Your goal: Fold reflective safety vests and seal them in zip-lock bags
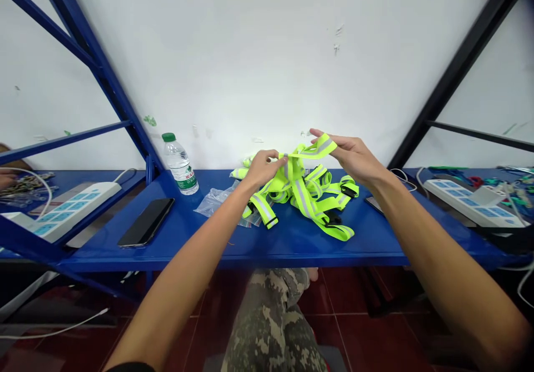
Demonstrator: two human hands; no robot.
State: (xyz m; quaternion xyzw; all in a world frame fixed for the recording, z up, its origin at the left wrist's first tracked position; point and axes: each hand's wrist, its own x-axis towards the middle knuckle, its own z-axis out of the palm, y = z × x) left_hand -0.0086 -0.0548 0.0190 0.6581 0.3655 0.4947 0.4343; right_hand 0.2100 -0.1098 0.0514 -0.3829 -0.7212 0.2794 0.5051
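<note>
Neon-yellow reflective straps (306, 197) with silver stripes and black buckles lie tangled on the blue table (233, 252). Above the pile, my left hand (266, 167) pinches a strap between thumb and fingers. My right hand (348, 152) is to its right and holds up a loop of the same reflective strap (319, 148), its fingers partly hidden behind the band. A stretch of strap runs between both hands, and more hangs down into the heap. Clear plastic bags (212, 201) lie under and left of the straps.
A water bottle (182, 166) with a green cap stands at the back left, with a black phone (147, 223) in front of it. Another phone (374, 204) is partly hidden by my right arm. Power strips (79, 208) lie beyond the blue frame (112, 91) and on the right.
</note>
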